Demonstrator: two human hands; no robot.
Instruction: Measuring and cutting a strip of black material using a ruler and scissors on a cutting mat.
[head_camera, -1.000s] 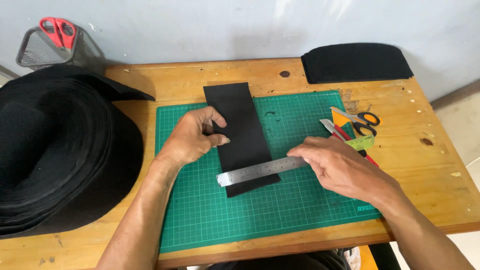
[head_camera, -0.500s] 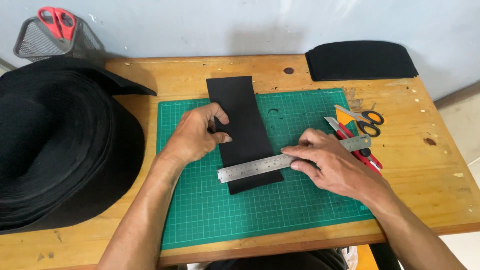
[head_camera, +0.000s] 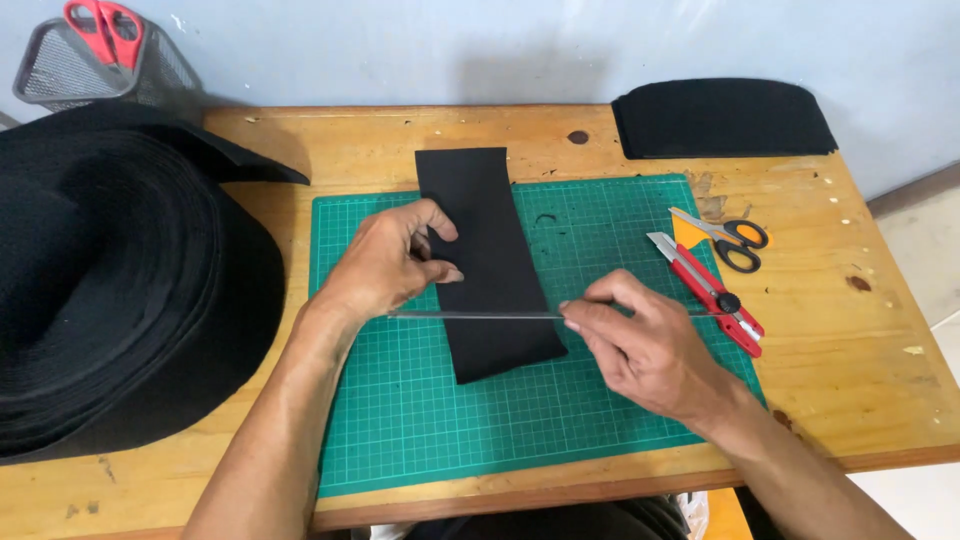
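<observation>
L hand (head_camera: 395, 262) is resting on the left edge of the black strip (head_camera: 490, 260), fingers curled, thumb and forefinger tips pressing on the fabric. R hand (head_camera: 645, 345) is pinching the steel ruler (head_camera: 480, 315) near its right part, fingertips (head_camera: 575, 315) closing on its edge. Ruler is tipped up on edge, so only a thin line is showing; it's crossing the strip's lower third, running w/ one end under the L hand. Strip is lying lengthwise on the green mat (head_camera: 600, 420), top end hanging over onto the wood table (head_camera: 860, 380). Red cutter (head_camera: 705, 292) and scissors (head_camera: 728, 240) are sitting just right of the mat edge, near R hand, not touching it. Big black fabric roll (head_camera: 110, 290) is sitting at left; folded black stack (head_camera: 722, 118) at back right.
</observation>
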